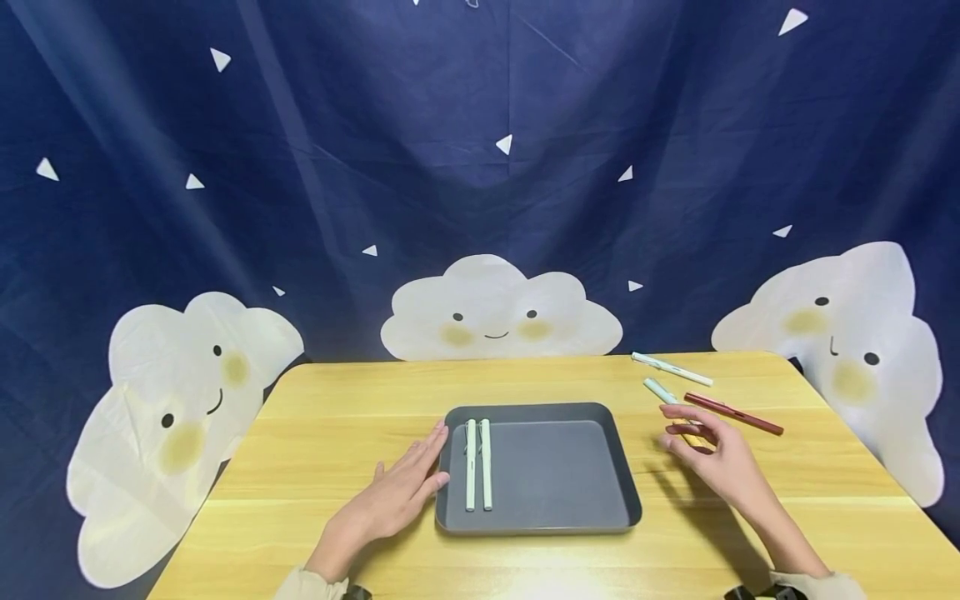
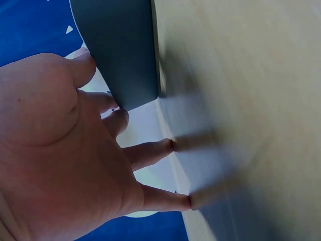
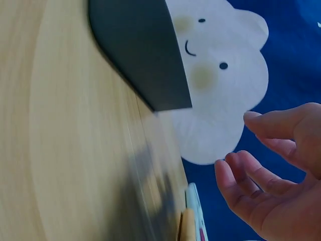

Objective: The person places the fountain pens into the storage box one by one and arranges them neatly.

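Observation:
My left hand (image 1: 393, 496) rests against the left wall of a dark grey tray (image 1: 558, 475), its fingers spread; in the left wrist view the fingertips of that hand (image 2: 75, 145) reach the tray's corner (image 2: 123, 50) and the tabletop. Two pale green pens with clips, one (image 1: 470, 467) beside the other (image 1: 486, 467), lie parallel inside the tray at its left. Right of the tray, my right hand (image 1: 723, 462) hovers with loosely curved fingers and nothing between them. Below it lie a yellow pen (image 1: 693, 439), partly hidden by the fingers, and a light blue pen (image 1: 658, 389).
A dark red pen (image 1: 738, 414) lies just beyond my right hand. Another pale pen (image 1: 671, 368) is near the table's back edge. Behind the wooden table (image 1: 337, 400) hangs a dark blue curtain (image 1: 450, 200) with cloud faces.

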{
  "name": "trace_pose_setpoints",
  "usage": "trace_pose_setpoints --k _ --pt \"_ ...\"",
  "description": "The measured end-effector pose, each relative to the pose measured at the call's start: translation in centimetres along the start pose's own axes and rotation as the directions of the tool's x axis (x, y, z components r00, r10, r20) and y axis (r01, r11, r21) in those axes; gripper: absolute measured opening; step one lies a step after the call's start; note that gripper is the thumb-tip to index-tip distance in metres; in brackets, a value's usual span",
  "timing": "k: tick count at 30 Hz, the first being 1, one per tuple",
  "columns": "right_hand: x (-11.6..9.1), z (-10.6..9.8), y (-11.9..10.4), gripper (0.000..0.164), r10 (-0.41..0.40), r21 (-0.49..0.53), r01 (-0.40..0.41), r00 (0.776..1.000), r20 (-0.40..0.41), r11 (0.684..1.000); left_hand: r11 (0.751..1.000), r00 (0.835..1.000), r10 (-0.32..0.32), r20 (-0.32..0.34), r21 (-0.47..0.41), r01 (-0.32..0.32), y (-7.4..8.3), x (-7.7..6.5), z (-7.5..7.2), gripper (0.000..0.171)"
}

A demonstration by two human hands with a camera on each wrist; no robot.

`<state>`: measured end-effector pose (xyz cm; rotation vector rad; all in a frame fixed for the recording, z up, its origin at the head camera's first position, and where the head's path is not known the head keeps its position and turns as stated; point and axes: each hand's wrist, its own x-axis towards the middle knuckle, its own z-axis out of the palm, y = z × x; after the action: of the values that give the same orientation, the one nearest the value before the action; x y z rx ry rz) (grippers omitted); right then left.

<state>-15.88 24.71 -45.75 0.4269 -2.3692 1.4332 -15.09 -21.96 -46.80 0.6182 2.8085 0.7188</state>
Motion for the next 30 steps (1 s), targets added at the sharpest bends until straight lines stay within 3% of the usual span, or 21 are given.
trace_pose_setpoints --k 9,17,26,30 --pt "-0.2 -2.2 1.6 0.038 0.019 -0.035 -0.019 1.000 0.004 0.999 1.000 1.000 0.012 -0.011 0.001 -0.012 0.1 0.0 0.0 0.065" --pt "-0.3 -3.5 3.0 0.038 -0.013 -0.069 0.013 1.000 -0.006 0.998 1.000 1.000 0.021 -0.020 0.006 -0.021 0.0 -0.1 0.0 0.065" --pt "-1.1 -4.7 4.4 0.040 0.133 -0.136 -0.125 0.990 0.052 0.983 1.000 1.000 0.013 -0.019 0.001 -0.013 0.3 -0.1 -0.1 0.065" --pt "-1.2 -5.1 4.6 0.040 0.136 -0.167 -0.123 0.989 0.065 0.978 1.000 1.000 0.012 -0.019 -0.003 -0.012 0.2 -0.1 -0.1 0.065"
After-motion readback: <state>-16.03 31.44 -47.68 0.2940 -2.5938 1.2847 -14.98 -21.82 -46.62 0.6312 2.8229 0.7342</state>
